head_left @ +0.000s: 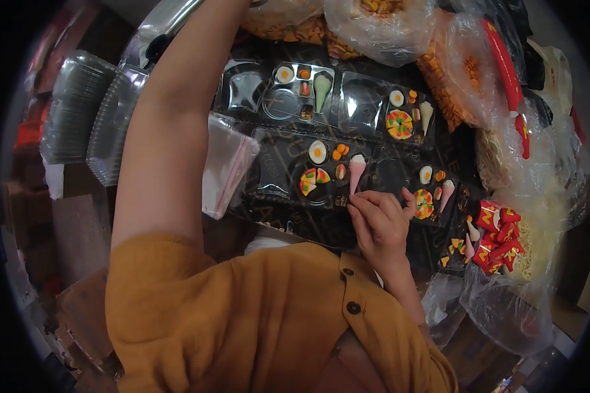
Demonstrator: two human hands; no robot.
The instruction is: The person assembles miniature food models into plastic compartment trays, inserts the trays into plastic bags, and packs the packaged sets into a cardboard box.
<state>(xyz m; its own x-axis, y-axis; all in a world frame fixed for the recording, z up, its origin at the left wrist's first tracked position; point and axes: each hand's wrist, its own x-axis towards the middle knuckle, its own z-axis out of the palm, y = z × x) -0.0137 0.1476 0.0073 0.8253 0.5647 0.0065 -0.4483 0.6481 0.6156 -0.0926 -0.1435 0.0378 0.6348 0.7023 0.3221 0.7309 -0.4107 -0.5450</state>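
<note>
Pink cone just beyond grip

dim indoor light, source out of view | glare: clear blister tray, plastic bags | shadowy lower left, cardboard box blurred | fisheye bend, black vignetted corners | edges smeared | center sharper, toy pizza readable, finer detail soft

Four clear plastic compartmented trays; set in them, four white-and-yellow fried-egg pieces, two pale green ice-cream-cone pieces, two pink ice-cream-cone pieces, two full round multicoloured pizzas, one partial pizza.
</note>
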